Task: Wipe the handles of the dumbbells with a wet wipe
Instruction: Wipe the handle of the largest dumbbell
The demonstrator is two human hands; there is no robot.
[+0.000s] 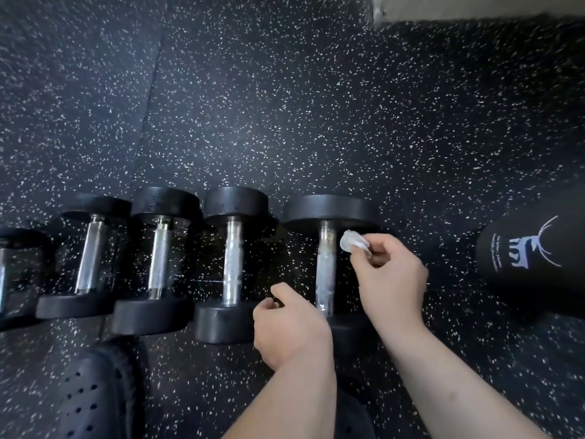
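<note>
Floor: black rubber floor flecked with white (285, 106) is filling nearly the whole view, a seam (148, 90) running diagonally through its upper left.
Wall: a pale strip of wall (474, 7) is showing at the top right, meeting the floor.
Dumbbells: a row of black round-headed dumbbells with chrome handles (158, 258) is lying side by side on the floor; the frame edge is cutting off the leftmost.
Bag: a black rounded bag-like thing with a white antler logo (531, 258) is sitting on the floor, right of the row.
Shoe: a black perforated clog (91, 394) is showing at lower left.
Right hand (392, 274): hovering just beside the far end of the rightmost dumbbell's handle (325, 274), its fingers pinching the wipe.
Left hand (291, 331): hanging near that handle's near end, fingers curling under; whether they are grasping anything cannot be told.
Wipe: a small crumpled white wet wipe (351, 242) is sitting in the right fingertips, just right of the handle; whether it is touching the metal is unclear.
</note>
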